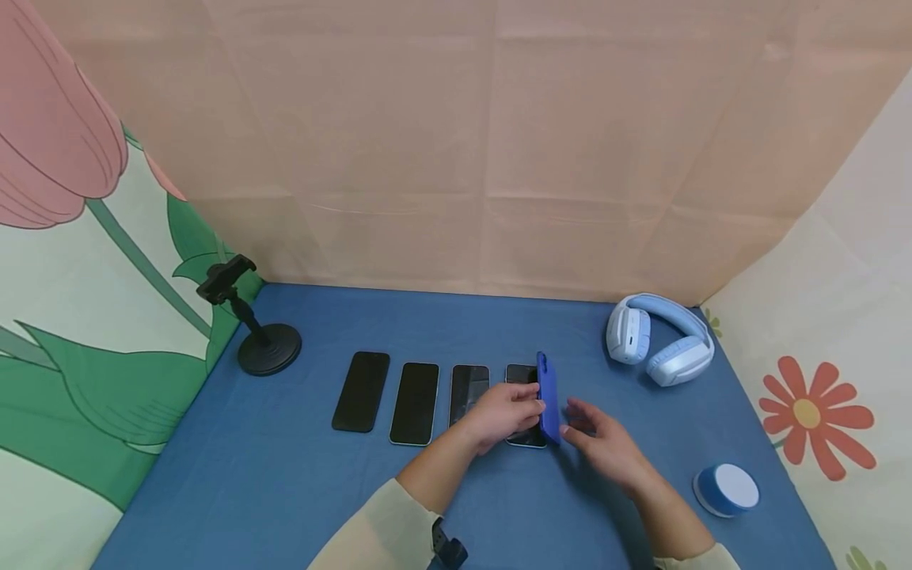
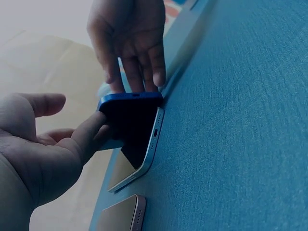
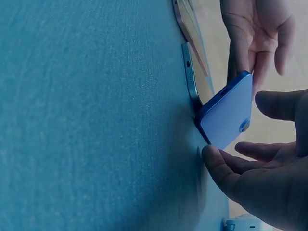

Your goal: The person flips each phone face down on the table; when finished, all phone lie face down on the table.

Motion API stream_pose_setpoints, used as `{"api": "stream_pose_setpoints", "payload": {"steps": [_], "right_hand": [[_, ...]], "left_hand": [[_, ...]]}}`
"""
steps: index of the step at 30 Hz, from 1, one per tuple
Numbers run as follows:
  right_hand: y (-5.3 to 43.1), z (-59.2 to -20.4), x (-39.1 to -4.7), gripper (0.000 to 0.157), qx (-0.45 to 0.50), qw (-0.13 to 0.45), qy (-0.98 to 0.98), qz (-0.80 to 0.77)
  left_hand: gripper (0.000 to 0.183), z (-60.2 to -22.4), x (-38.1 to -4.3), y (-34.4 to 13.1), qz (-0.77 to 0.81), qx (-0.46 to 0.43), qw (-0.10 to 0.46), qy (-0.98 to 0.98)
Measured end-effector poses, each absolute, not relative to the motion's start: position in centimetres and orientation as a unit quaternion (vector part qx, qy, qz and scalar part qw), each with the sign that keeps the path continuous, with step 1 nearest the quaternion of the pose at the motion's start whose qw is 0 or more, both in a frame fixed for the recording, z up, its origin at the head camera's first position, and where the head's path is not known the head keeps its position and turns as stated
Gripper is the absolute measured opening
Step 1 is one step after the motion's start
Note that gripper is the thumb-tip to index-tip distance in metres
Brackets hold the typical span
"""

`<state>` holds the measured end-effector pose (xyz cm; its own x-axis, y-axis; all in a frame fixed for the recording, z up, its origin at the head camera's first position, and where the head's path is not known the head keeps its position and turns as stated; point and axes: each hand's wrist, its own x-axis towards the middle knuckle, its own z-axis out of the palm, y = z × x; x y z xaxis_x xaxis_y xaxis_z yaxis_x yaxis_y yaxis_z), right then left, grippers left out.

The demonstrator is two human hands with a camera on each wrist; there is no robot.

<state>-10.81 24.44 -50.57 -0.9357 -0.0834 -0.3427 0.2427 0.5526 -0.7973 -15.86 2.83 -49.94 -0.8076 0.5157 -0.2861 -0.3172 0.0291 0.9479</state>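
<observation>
A blue phone (image 1: 547, 396) stands tilted on a long edge, leaning beside the rightmost flat phone (image 1: 522, 374). Its dark screen (image 2: 132, 118) faces my left hand (image 1: 504, 412), whose fingers touch it while the thumb stays apart. On the blue back's side is my right hand (image 1: 606, 447). In the right wrist view, a fingertip (image 3: 210, 153) of that hand meets the phone's lower edge, and its thumb is off the phone. Left of these lie three more phones, screens up: one black (image 1: 361, 392), one light-rimmed (image 1: 415, 404), and one (image 1: 466, 388) partly behind my left hand.
A black phone stand (image 1: 267, 348) is at the back left of the blue tabletop (image 1: 285, 475). Light blue headphones (image 1: 659, 336) lie at the back right. Near the right edge sits a round blue-and-white object (image 1: 727, 489). Fabric backdrops rise behind and at both sides.
</observation>
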Motion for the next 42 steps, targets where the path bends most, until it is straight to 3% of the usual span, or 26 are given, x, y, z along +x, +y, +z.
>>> {"api": "stream_pose_setpoints", "payload": {"steps": [42], "right_hand": [[25.5,-50.5,-10.8,0.061,0.058,0.158,0.863,-0.477]], "left_hand": [[0.056,-51.2,-15.5,4.7,0.656,0.112,0.294,0.686]]}}
